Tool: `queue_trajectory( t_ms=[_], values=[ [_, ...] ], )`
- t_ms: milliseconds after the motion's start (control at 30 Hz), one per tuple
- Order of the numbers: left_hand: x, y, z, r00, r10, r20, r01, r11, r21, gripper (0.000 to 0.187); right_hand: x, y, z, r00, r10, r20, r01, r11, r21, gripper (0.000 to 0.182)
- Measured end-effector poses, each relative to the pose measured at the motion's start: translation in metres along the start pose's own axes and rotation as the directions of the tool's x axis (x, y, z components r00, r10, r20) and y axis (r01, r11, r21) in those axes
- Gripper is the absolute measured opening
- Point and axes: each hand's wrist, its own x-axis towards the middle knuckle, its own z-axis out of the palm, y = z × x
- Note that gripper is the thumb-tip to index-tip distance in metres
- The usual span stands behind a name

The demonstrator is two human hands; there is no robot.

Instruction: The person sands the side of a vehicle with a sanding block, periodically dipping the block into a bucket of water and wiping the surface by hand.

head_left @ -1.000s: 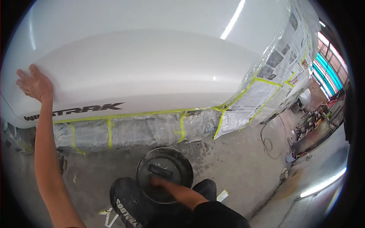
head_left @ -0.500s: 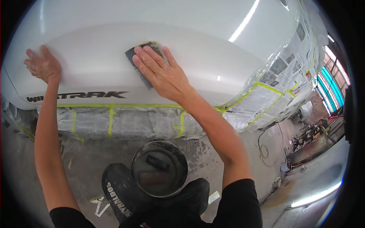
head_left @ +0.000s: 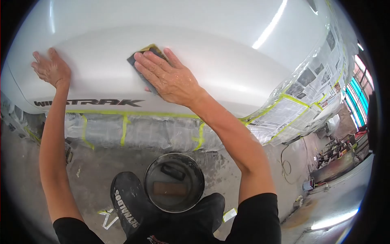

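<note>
In the head view, saw yellow-green tape (head_left: 162,114) and cloudy plastic sheeting (head_left: 150,132) along the lower edge of the white panel (head_left: 211,53), with newspaper (head_left: 280,120) masking its right edge. Had lettering (head_left: 118,103) partly blocked by the left forearm (head_left: 54,126), and a bucket (head_left: 200,183) below, holding a dark block (head_left: 172,171) and a brown block (head_left: 169,188). Rested left hand (head_left: 53,70) near the panel's left edge with empty fingers loosely parted. Held a dark pad (head_left: 133,62) against the panel above the lettering's right end, beneath the nearly straight fingers of the right hand (head_left: 170,81). Since half a second ago, had shifted the pad slightly left; a second ago, had that hand down at the bucket.
</note>
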Motion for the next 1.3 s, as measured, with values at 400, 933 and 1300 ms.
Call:
queue_trajectory(
  t_ms=[400,933,1300],
  values=[
    [0.005,-0.007,0.003,1.000,-0.004,0.015,0.004,1.000,-0.018,0.082,-0.042,0.019,-0.015,0.973,0.076,0.218,-0.071,0.997,-0.032,0.068],
    [-0.001,0.000,-0.004,0.999,0.002,0.042,0.000,0.999,-0.048,0.082,0.000,-0.001,-0.002,0.996,0.038,0.078,-0.027,0.990,-0.136,0.065],
    [0.000,0.001,-0.006,0.999,-0.011,0.052,0.014,0.997,-0.071,0.082,-0.036,0.025,-0.026,0.948,0.086,0.306,-0.038,0.986,-0.162,0.078]
  ],
)
